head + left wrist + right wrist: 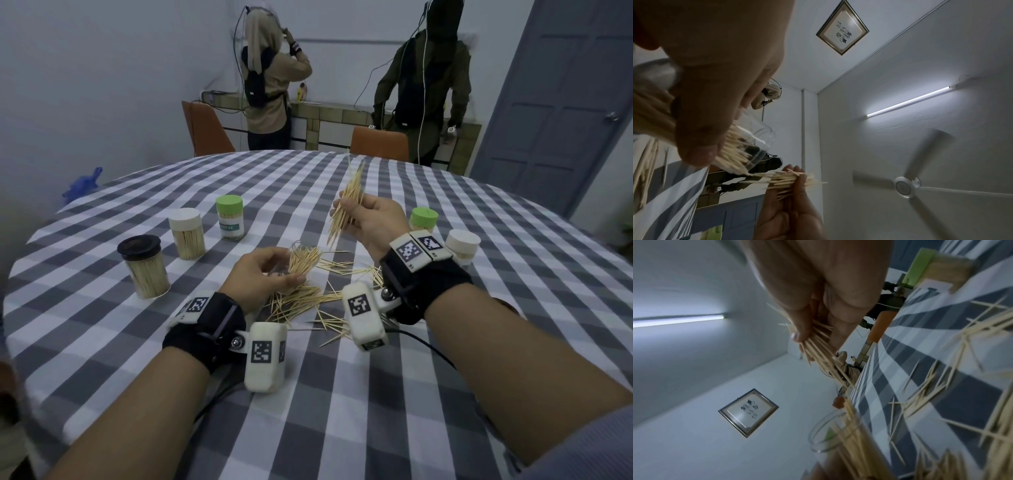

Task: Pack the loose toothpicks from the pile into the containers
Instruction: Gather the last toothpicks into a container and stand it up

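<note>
Left hand [262, 274], nearest, curls round a clear open jar [756, 142] tilted over the loose toothpick pile [308, 301] near the table's [342, 411] middle, sticks fanning from its mouth. Right hand [370, 222] pinches a splayed toothpick bundle [346, 209] above it. Risk: uneven tips catch the rim or the protruding sticks, scattering some; further tilt spills the contents.

Black wrist straps [205, 329]; white marker-coded camera blocks [266, 356]; black cables [424, 346].

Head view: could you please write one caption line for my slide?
Left hand holds a clear jar half full of toothpicks while the right hand raises a bundle above the pile.
</note>
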